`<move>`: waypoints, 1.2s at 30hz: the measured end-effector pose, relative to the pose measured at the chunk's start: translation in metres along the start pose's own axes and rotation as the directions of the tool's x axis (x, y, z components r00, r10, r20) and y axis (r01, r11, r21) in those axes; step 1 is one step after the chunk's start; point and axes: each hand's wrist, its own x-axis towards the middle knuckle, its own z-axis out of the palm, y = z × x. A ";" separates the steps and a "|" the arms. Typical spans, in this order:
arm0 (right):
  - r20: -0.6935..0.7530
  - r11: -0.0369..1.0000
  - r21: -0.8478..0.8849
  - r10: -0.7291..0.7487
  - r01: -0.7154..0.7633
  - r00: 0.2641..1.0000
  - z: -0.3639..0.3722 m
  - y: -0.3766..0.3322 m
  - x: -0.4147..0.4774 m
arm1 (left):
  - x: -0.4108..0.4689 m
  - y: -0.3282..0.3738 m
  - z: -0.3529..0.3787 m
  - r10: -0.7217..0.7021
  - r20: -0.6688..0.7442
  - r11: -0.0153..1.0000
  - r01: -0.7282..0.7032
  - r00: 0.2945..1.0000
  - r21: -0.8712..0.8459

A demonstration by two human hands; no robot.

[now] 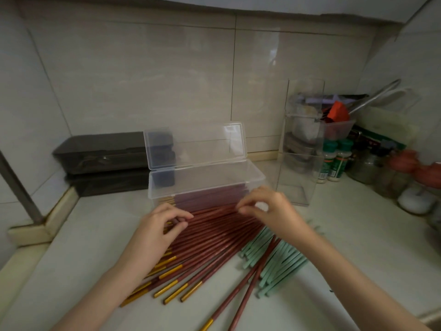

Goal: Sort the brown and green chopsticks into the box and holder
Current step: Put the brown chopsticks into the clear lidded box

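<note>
The left hand [162,225] and the right hand [269,206] each close a fingertip grip on the far edge of the fan of brown chopsticks [210,244] on the table [358,247], the left toward the gold-banded ends, the right at the tips. The pinched sticks run nearly left to right, parallel to the open clear box [191,185] just beyond, where more brown ones already lie. Green chopsticks [279,261] lie under the right forearm. The clear holder [300,163] stands upright, nearer that hand.
</note>
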 end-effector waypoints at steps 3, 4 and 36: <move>0.268 0.996 -0.047 -0.055 0.070 0.962 0.011 0.001 -0.017 | 0.014 0.011 -0.011 -0.017 -0.018 1.000 0.017 1.000 -0.001; 0.331 0.991 -0.083 -0.068 0.101 0.941 0.014 0.002 -0.020 | 0.021 0.015 -0.015 -0.009 -0.032 1.000 0.009 0.999 0.003; 0.314 0.995 -0.072 -0.046 0.072 0.948 0.022 0.009 -0.014 | 0.043 0.026 -0.011 0.070 -0.004 0.998 -0.070 0.998 0.001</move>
